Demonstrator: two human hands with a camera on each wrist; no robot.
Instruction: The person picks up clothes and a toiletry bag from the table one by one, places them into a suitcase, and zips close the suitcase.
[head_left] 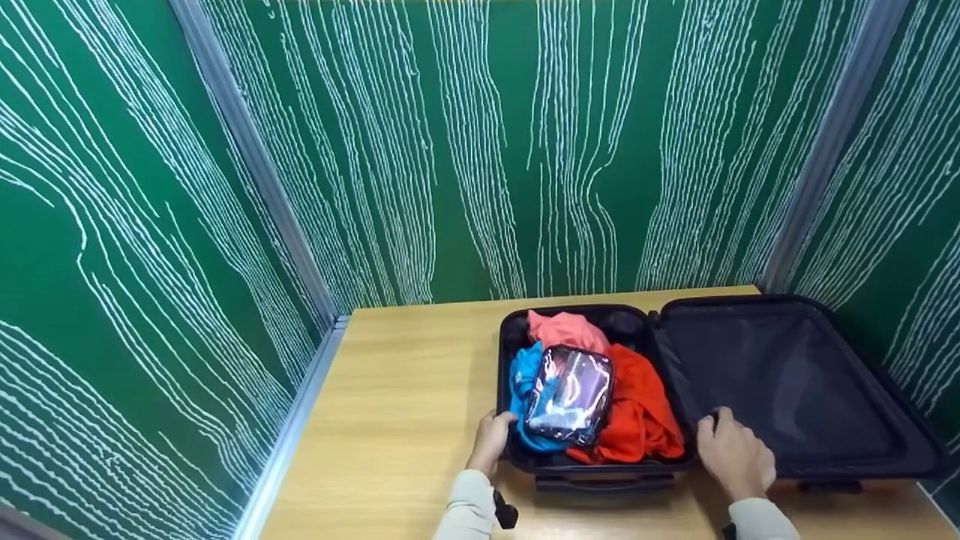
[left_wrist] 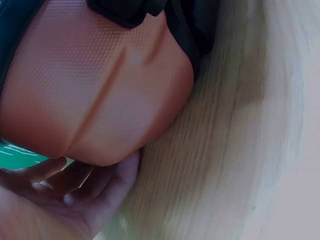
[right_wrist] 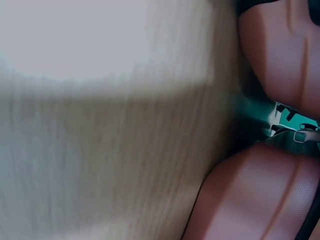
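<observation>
An open suitcase lies on the table, black inside, with a coppery ribbed shell. Its left half holds a blue cloth, a pink cloth, a red-orange cloth and, on top, a clear pouch with dark trim. My left hand grips the filled half near its front left corner, fingers against the outer shell. At the inner front corner of the suitcase's lid, my right hand holds the edge with curled fingers. The right wrist view barely shows that hand.
The wooden table extends to the left of the suitcase. Green panels with white wavy lines stand behind and at both sides, joined by grey metal posts. A carry handle is on the suitcase's front side.
</observation>
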